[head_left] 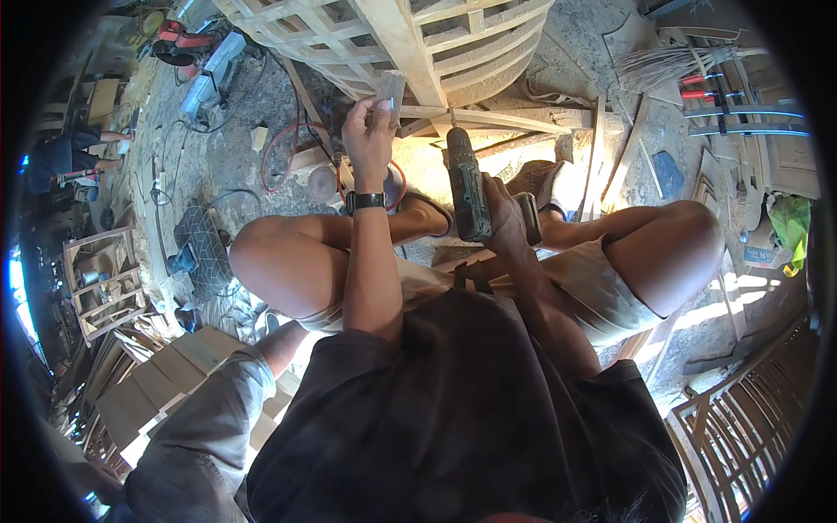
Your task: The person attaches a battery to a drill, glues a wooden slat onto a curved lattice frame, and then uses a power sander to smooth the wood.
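Upright in front of me is a slatted wooden frame (410, 52) with curved strips, its lower corner close to my hands. My right hand (504, 213) is wrapped round the grip of a cordless drill (468, 187), which is dark green and black. The drill's thin bit points away from me and reaches the lower part of the frame; whether it touches the wood I cannot tell. My left hand (370, 139) is raised left of the drill, its fingers closed on a short wooden strip (392, 91) against the frame.
Wood offcuts and a red hose (277, 161) lie around my feet. A grey power tool (212, 77) is at the far left; a twig broom (676, 70) and bar clamps (741, 112) are at the far right. Another person's leg (196, 418) is close behind my left side.
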A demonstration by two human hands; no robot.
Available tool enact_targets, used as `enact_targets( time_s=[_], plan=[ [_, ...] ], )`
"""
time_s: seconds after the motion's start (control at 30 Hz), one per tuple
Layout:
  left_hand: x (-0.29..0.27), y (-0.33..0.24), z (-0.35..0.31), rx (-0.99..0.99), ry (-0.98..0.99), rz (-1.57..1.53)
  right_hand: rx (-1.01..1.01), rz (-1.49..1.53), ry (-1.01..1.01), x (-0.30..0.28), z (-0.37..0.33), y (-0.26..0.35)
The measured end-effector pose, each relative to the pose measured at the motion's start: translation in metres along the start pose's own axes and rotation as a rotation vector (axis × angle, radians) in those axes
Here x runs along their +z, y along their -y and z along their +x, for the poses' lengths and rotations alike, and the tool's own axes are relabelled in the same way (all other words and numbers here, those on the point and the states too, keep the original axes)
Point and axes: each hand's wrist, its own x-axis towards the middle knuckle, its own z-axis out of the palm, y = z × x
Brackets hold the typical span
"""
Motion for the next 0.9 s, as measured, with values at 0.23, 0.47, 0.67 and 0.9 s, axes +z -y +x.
enact_targets(
  time_s=[0.23, 0.47, 0.67, 0.9],
  plan=[
    [0.005, -0.001, -0.003, -0.057, 0.014, -0.178, -0.034, -0.099, -0.005, 0.005, 0.0, 0.005],
    [-0.008, 0.029, 0.008, 0.068, 0.001, -0.188, 0.092, -0.142, 0.098, 0.01, 0.005, 0.011],
    [0.001, 0.048, -0.008, 0.137, -0.245, 0.068, 0.065, 0.06, -0.012, -0.001, 0.004, 0.01],
    [-0.005, 0.028, 0.003, -0.271, -0.01, -0.528, 0.018, 0.119, -0.089, -0.007, -0.001, 0.008]
  ],
)
